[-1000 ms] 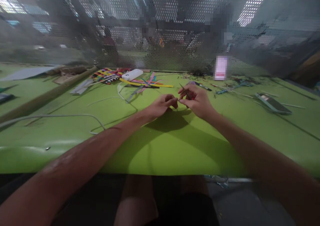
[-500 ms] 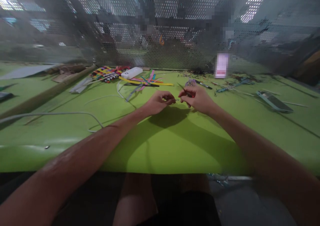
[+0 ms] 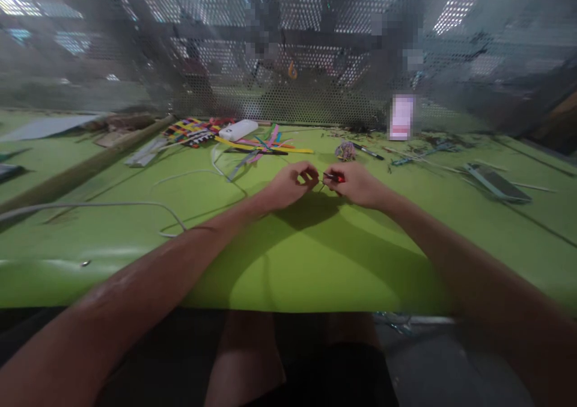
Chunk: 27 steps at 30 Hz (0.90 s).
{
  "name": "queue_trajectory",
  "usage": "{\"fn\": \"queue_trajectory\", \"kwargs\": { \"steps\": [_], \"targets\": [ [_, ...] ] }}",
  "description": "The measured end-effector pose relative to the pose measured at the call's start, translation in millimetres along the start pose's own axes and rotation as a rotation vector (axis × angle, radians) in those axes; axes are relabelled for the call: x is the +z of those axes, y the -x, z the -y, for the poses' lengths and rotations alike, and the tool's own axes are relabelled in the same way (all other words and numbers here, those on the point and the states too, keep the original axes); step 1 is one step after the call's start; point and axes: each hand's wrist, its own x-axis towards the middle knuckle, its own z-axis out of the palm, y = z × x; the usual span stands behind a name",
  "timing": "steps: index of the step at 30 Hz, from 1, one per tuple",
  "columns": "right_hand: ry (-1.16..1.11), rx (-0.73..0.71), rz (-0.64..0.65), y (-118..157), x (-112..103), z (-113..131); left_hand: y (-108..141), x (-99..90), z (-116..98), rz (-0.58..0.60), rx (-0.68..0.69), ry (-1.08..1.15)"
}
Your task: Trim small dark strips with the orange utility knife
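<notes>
My left hand (image 3: pixel 295 184) hovers over the green tabletop, its thumb and fingertips pinched together. Whatever sits in that pinch is too small to make out. Just to its right, my right hand (image 3: pixel 354 183) is closed around a small tool with a red handle (image 3: pixel 341 179) and a slim dark tip pointing at the left fingertips. A narrow gap separates the two hands, and a thin dark bit shows in it. Behind the right hand lies a ball of multicoloured strands (image 3: pixel 345 150).
Colourful flat strips (image 3: pixel 265 147) lie beyond my left hand, near a white device (image 3: pixel 238 130) and a woven piece (image 3: pixel 192 131). A white cable (image 3: pixel 135 203) crosses the left side. To the right are a pen (image 3: pixel 369 151) and a phone (image 3: pixel 496 181). Perforated metal (image 3: pixel 279 103) borders the back.
The tool in my right hand has swung from pointing up to pointing left, toward the left fingertips. The ball of strands shows more fully now. My left hand has barely shifted.
</notes>
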Motion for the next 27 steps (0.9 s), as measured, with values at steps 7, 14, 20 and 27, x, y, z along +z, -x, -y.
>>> {"fn": "queue_trajectory", "kwargs": {
  "steps": [7,14,20,27],
  "targets": [
    [-0.126,0.057,-0.083,3,0,11,4,6.9,-12,-0.061,0.2,-0.339],
    [-0.178,0.104,-0.093,4,2,23,5,-1.0,-15,-0.072,0.344,-0.525],
    [-0.187,0.083,-0.081,5,0,20,4,-7.5,-13,-0.061,0.41,-0.564],
    [-0.149,0.029,-0.003,2,1,11,3,-7.9,-6,-0.044,0.336,-0.36]
  ]
}}
